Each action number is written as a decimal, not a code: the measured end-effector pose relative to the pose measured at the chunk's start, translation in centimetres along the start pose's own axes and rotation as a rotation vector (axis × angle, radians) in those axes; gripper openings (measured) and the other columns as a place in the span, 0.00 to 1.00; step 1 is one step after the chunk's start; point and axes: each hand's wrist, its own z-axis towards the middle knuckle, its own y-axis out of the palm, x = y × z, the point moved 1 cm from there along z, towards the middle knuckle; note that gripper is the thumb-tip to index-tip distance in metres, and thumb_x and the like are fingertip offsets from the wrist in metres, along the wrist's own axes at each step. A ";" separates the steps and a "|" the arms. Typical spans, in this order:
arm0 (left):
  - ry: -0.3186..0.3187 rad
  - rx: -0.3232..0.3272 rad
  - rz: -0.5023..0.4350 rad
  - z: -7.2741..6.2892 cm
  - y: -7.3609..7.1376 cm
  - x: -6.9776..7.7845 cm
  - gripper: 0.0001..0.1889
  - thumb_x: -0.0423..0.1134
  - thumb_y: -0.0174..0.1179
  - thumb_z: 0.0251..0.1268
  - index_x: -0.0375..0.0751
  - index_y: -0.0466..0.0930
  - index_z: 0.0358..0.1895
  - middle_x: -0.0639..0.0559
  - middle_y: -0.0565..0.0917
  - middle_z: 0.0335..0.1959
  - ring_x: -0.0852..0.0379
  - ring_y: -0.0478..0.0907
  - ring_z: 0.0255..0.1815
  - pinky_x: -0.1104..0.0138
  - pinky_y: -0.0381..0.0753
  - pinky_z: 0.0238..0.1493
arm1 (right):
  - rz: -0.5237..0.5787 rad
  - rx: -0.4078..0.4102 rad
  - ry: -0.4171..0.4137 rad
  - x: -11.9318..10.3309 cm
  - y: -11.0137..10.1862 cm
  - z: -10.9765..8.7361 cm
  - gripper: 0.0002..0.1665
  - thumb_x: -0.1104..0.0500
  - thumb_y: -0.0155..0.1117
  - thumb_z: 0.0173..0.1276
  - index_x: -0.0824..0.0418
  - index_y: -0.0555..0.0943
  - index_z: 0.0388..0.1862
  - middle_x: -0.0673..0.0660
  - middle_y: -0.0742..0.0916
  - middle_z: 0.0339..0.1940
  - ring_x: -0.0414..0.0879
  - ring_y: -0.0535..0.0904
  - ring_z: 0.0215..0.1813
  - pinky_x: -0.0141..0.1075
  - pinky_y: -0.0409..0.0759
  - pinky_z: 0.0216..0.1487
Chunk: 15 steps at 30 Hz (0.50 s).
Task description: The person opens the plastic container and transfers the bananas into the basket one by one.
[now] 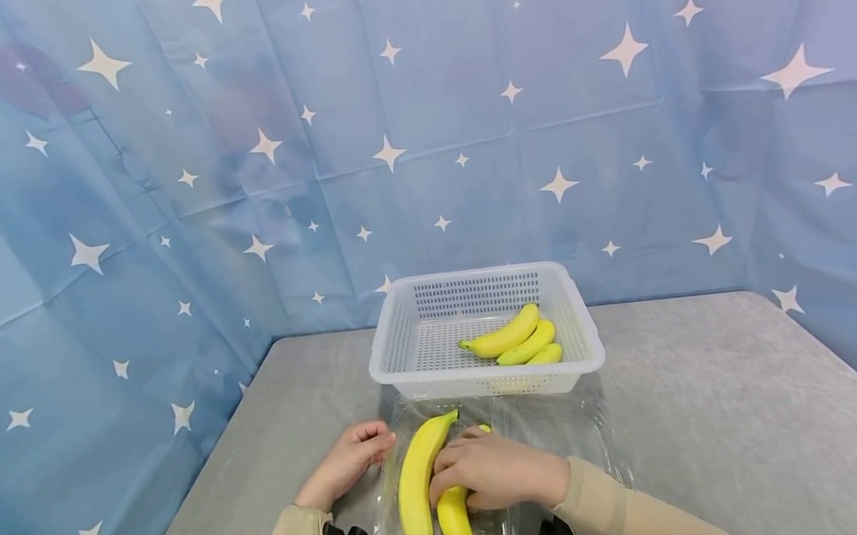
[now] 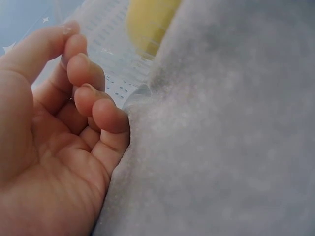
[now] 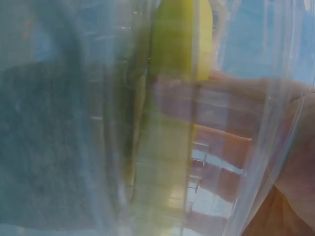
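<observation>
A clear plastic clamshell box (image 1: 389, 516) lies unfolded on the table, with two yellow bananas in its left half. My right hand (image 1: 493, 470) reaches into that half and grips the right-hand banana (image 1: 456, 518), fingers bent over its middle. Through clear plastic, the right wrist view shows this banana (image 3: 167, 162) beside the fingers. Just left of it, the other banana (image 1: 418, 486) lies lengthwise with its stem end away from me. At the box's left edge, my left hand (image 1: 351, 459) pinches the rim between thumb and curled fingers (image 2: 84, 69).
Behind the box stands a white perforated basket (image 1: 395, 326) with several bananas (image 1: 508, 336) at its right side. The box's other half (image 1: 561, 434) spreads to the right on the grey table (image 1: 727, 413). A blue star-patterned curtain (image 1: 467, 176) hangs around the back and sides.
</observation>
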 end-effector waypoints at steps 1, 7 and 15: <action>0.001 0.001 0.000 0.0 0.0 0.0 0.15 0.38 0.54 0.73 0.41 0.69 0.23 0.53 0.67 0.20 0.55 0.64 0.24 0.68 0.69 0.31 | -0.004 0.005 -0.004 0.0 -0.1 0.0 0.30 0.68 0.72 0.53 0.39 0.83 0.51 0.38 0.81 0.48 0.34 0.76 0.52 0.40 0.72 0.51; 0.006 -0.002 0.005 0.1 0.0 -0.1 0.14 0.37 0.54 0.72 0.43 0.71 0.24 0.55 0.68 0.20 0.56 0.65 0.23 0.68 0.69 0.31 | -0.031 0.055 -0.026 -0.1 -0.3 0.1 0.30 0.67 0.72 0.54 0.39 0.82 0.51 0.39 0.81 0.49 0.34 0.76 0.52 0.37 0.72 0.49; -0.011 0.008 -0.004 0.0 -0.1 -0.2 0.15 0.40 0.56 0.72 0.43 0.71 0.24 0.54 0.68 0.19 0.55 0.65 0.24 0.68 0.69 0.31 | -0.048 0.106 -0.053 -0.2 -0.9 0.0 0.29 0.66 0.71 0.55 0.39 0.82 0.52 0.40 0.81 0.48 0.35 0.76 0.51 0.36 0.72 0.50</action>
